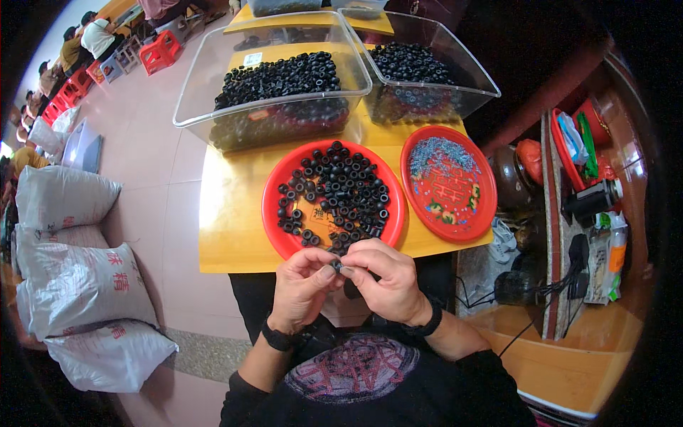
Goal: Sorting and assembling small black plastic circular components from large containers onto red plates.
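Close together at the front rim of a red round tray, my left hand and my right hand pinch one small black ring-shaped part between thumbs and fingertips. Its finer detail is hidden by the fingers. Many loose black ring-shaped parts cover most of that tray. To its right lies a second red tray with many tiny clear bluish pieces spread mainly over its far half. Each wrist wears a black band.
Two clear plastic bins, a left one and a right one, hold more black parts behind the trays on the yellow table. White sacks are stacked at left. A cluttered wooden shelf stands at right. Seated people are far left.
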Available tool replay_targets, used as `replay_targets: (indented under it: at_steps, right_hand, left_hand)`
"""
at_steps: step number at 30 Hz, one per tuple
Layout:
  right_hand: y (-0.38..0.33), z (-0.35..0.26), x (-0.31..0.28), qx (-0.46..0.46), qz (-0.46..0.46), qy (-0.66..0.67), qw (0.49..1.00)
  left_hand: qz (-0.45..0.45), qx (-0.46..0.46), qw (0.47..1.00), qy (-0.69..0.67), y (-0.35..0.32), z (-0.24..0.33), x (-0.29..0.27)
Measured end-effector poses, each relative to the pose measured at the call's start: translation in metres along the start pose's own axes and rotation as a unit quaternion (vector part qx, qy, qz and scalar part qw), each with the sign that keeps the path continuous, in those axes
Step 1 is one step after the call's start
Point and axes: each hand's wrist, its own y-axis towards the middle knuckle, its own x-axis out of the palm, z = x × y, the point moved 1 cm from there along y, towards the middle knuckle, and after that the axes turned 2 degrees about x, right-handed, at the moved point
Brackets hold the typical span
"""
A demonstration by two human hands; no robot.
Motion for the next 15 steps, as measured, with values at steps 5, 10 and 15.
replay_targets:
  at_steps: [5, 10, 15]
  right_hand:
    - [-0.006, 0.004, 0.002, -0.048, -0.001, -0.068, 0.997]
    - [-0.009, 0.002, 0.004, -0.097, -0.069, -0.137, 0.983]
    - [0.003, 0.006, -0.013, -0.069, -0.073, -0.178, 0.979]
  left_hand:
    - [0.007, 0.003, 1.000, 0.001, -0.001, -0.002, 0.002]
    - [0.030, 0.021, 0.999, 0.013, 0.000, -0.002, -0.004]
    - [0.067, 0.071, 0.995, -0.014, 0.000, 0.009, -0.012]
